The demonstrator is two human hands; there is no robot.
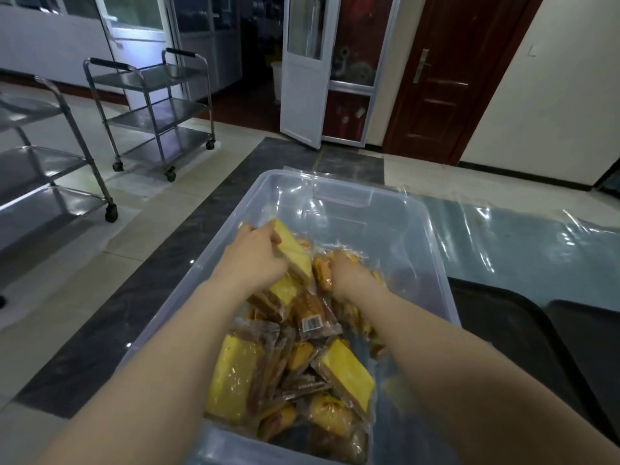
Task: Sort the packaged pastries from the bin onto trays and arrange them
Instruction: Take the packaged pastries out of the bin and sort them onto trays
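You had both arms reaching into the clear plastic bin (339, 196), which sat on the floor with its far half bare and its near half heaped with packaged pastries (295, 374). Your left hand (256, 255) was at the far edge of that heap, toward the bin's left wall, its fingers (275, 237) closed around a wrapped yellow cake slice (292, 253) that stood tilted on edge above the pile. Your right hand (349, 275) was just beside it, nearer the bin's middle, pressed down among small orange-brown pastry packets (322, 270); its fingers were buried in the wrappers, so I cannot tell how far they were curled or whether they held one. Another yellow slice (235, 377) lay by the bin's near left wall, and a third (349, 374) near its middle. Black trays (523, 333) lay just right of the bin, and beyond them clear plastic sheeting (523, 236). Steel trolleys (151, 109) stood well left of the bin.
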